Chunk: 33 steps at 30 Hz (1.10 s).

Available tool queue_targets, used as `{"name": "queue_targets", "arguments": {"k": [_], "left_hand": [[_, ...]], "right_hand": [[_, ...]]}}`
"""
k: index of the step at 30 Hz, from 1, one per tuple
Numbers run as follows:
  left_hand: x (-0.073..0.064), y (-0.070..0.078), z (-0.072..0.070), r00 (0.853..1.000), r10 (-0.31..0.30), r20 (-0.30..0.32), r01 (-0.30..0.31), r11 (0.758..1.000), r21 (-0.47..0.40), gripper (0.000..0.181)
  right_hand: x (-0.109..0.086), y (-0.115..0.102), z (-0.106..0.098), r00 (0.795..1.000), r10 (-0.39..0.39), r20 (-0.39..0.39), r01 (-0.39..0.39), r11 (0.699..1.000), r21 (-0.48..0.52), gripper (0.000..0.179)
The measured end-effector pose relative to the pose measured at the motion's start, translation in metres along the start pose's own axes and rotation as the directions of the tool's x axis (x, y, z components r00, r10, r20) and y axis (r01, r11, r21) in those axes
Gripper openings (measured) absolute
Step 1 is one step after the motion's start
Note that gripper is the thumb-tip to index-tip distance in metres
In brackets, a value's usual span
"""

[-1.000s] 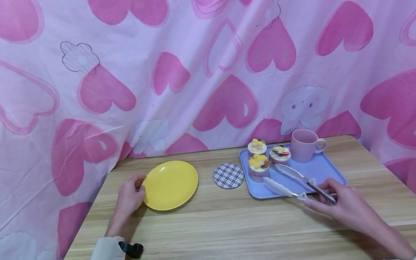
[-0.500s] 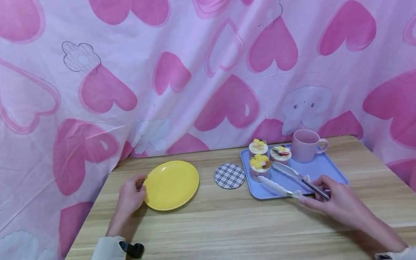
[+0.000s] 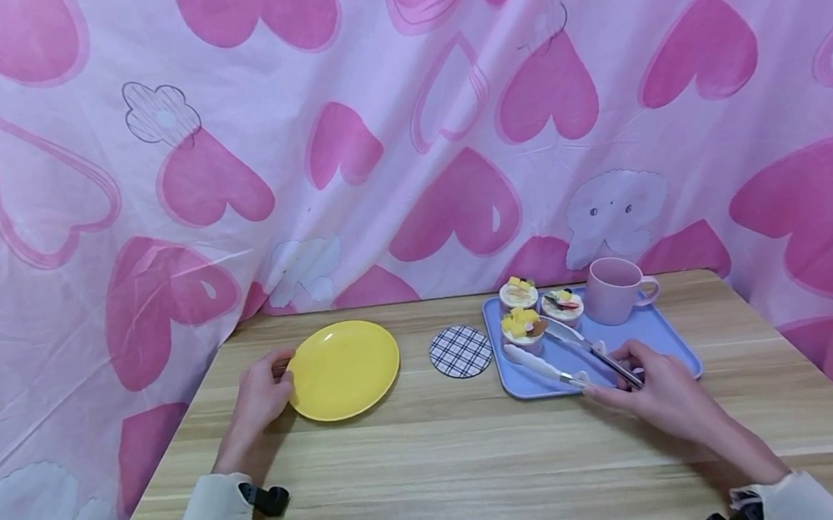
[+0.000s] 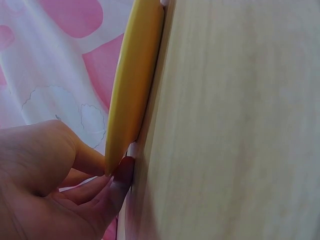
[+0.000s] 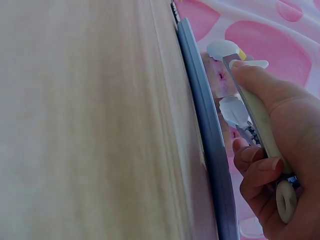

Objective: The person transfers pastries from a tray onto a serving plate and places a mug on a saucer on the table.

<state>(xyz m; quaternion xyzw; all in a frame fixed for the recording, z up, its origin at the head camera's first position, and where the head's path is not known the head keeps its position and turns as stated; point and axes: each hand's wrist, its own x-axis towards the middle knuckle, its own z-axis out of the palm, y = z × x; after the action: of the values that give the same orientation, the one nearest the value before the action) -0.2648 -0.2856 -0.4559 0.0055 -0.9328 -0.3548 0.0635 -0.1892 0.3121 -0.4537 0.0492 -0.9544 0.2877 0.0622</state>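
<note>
At the left, my left hand (image 3: 259,392) pinches the rim of a round yellow plate (image 3: 344,371) lying on the table. In the left wrist view, thumb and fingers meet at the plate's edge (image 4: 132,80). My right hand (image 3: 658,391) holds metal tongs with white tips (image 3: 538,363), their two arms spread. The tips reach over the blue tray to the nearest dessert cup (image 3: 522,325), topped with yellow cubes, one on each side of it; whether they touch it I cannot tell. In the right wrist view, fingers curl round the tongs' handle (image 5: 262,122).
The blue tray (image 3: 666,345) also bears a dessert cup at the back (image 3: 517,292), another with dark and red topping (image 3: 562,306), and a pink mug (image 3: 611,291). A checked round coaster (image 3: 460,351) lies between plate and tray. A pink heart-print cloth (image 3: 338,75) hangs behind the table.
My right hand has moved left and slightly away from me, bringing the spread tongs up to the nearest dessert cup. The left hand and plate stay as they were.
</note>
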Motion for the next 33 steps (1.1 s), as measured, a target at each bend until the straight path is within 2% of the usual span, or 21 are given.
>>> {"name": "queue_targets", "arguments": {"k": [9, 15, 33], "left_hand": [[-0.001, 0.000, 0.001, 1.000, 0.011, 0.001, -0.011, 1.000, -0.003, 0.043], [-0.001, 0.000, 0.002, 1.000, 0.018, -0.015, -0.018, 1.000, -0.002, 0.042], [0.000, -0.001, 0.002, 1.000, 0.004, -0.006, -0.004, 1.000, -0.005, 0.044]], "right_hand": [[0.016, -0.001, 0.004, 0.999, -0.005, 0.039, 0.004, 1.000, 0.025, 0.076], [0.017, 0.000, 0.005, 0.999, 0.002, 0.045, -0.003, 1.000, 0.028, 0.075], [0.016, -0.002, 0.006, 0.997, 0.030, 0.066, -0.031, 0.999, 0.019, 0.077]]}}
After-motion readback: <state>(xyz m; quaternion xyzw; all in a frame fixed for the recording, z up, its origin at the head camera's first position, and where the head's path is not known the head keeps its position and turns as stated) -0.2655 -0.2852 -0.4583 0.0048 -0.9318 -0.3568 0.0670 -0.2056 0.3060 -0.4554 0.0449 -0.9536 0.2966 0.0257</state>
